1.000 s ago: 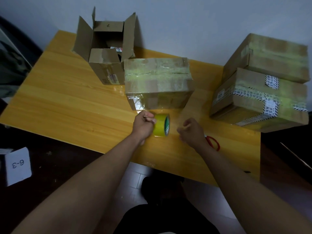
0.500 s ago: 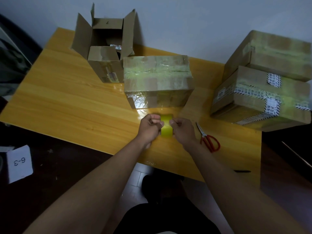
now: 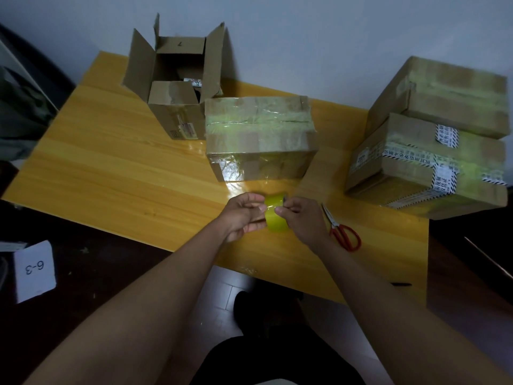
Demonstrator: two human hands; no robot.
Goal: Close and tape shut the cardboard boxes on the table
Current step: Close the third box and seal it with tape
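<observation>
Four boxes: all on the yellow wooden table (image 3: 111, 168), one open, three taped over.
Paper slip: a white card marked "6-3" (image 3: 34, 270) lies on the dark floor at about 8 o'clock from the table's middle.
Open box (image 3: 177, 87): at 11 o'clock on the table, its four flaps standing up, something dark and small inside that I cannot make out.
Taped box (image 3: 261, 137): just right of the open box and touching its corner, flaps down, glossy tape across the top seam and down the near face.
Left hand (image 3: 243, 215): at 6 o'clock from the taped box, fingers curled round the left side of the tape roll.
Tape roll (image 3: 276, 213): yellow, held between both hands just above the table's near part, well short of the taped box.
Right hand (image 3: 301, 218): thumb and forefinger pinching at the roll's outer surface, the other fingers curled beside it.
Scissors (image 3: 342, 230): red handles, lying flat at 3 o'clock from the right hand, blades pointing away toward the wall.
Stacked boxes: at 2 o'clock, a lower box (image 3: 433, 173) with black-and-white printed tape and an upper box (image 3: 449, 98) resting on its far part, both closed.
</observation>
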